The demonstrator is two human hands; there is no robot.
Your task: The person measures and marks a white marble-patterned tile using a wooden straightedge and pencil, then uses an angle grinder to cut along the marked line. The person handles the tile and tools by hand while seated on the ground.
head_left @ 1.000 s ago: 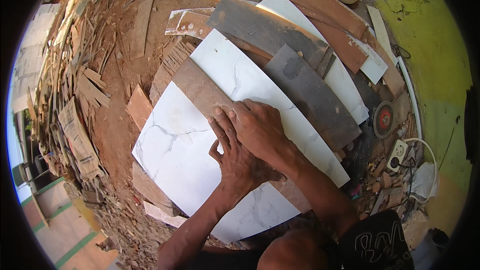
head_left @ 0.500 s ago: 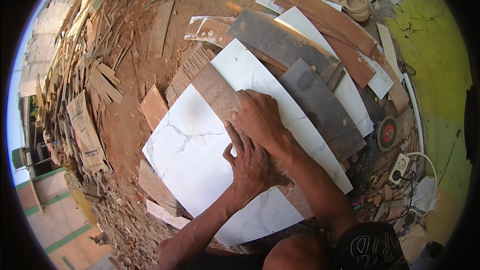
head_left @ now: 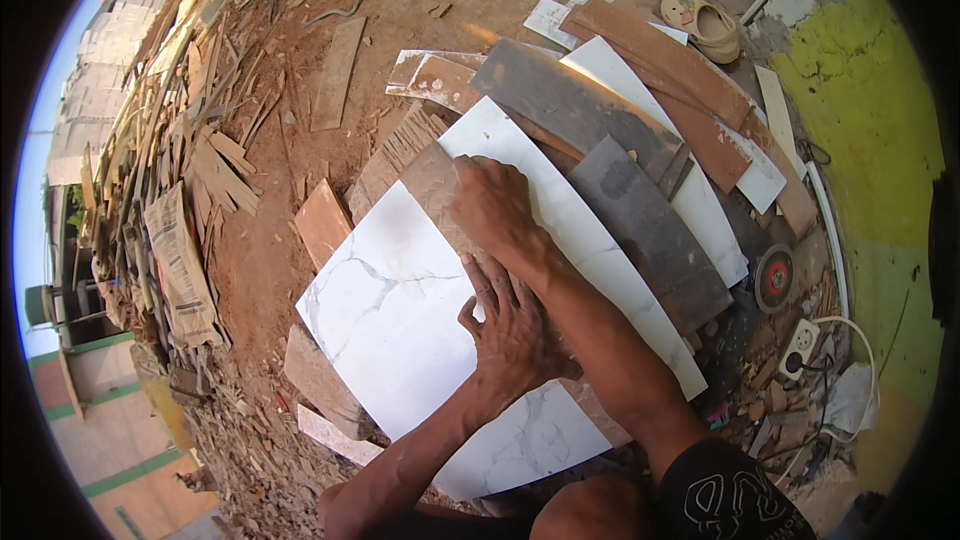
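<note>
Tile [head_left: 385,290], white with grey veins, lies beneath both grips, showing on either side of a brown strip [head_left: 428,183] that crosses it. The left grip [head_left: 508,335] is spread wide, fingers flat on the strip and thumb out to the left over the tile, seemingly to pin the strip against sliding on the smooth face. Just beyond it, the right grip [head_left: 490,205] is curled narrow at the strip's right edge; its fingertips are hidden, so I cannot tell whether they close on anything. That straight edge probably steadies it. A rough brown slab [head_left: 395,155] shows from under the tile, beyond and left of the right grip, perhaps there as support. Right of both grips, dark boards [head_left: 650,230] overlap in a pile, and farther right a cutting disc [head_left: 773,280] stands near a power socket [head_left: 800,345], likely aside for elbow room.
</note>
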